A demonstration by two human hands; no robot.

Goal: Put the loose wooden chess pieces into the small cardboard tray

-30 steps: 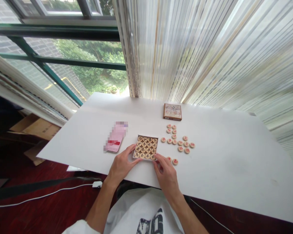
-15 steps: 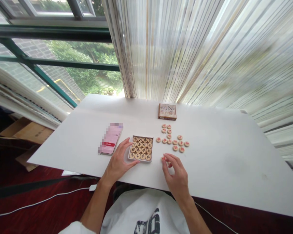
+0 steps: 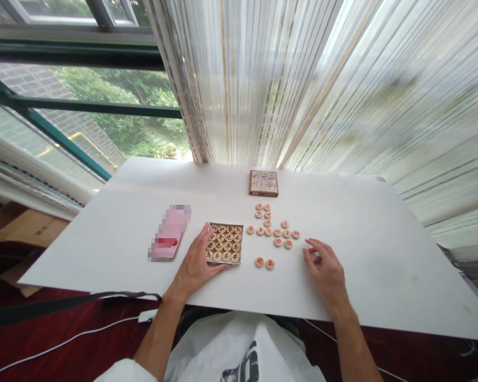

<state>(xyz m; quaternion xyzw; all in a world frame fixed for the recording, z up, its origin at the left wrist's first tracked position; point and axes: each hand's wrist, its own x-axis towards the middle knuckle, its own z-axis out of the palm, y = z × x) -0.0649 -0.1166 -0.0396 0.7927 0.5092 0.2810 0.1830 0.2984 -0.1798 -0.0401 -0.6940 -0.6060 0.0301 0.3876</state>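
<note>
A small square tray (image 3: 241,245) packed with round wooden chess pieces marked in black lies near the front of the white table (image 3: 366,233). My left hand (image 3: 195,265) rests against the tray's left and front edges, fingers spread. Two red-marked pieces (image 3: 264,262) lie just right of the tray, and several more red-marked pieces (image 3: 273,225) are scattered behind them. My right hand (image 3: 326,270) hovers to the right of the loose pieces, fingers loosely curled and apart, holding nothing. A printed box lid (image 3: 263,183) sits farther back.
A pink phone (image 3: 168,240) lies left of the tray. Striped curtains (image 3: 322,85) hang behind the table and a window (image 3: 83,106) is at the left. A white cable (image 3: 63,342) and cardboard boxes (image 3: 24,228) are on the dark red floor at left.
My right hand has left the tray's front right corner and moved right, past the two loose red pieces. My left hand stays on the tray. The camera has swung right.
</note>
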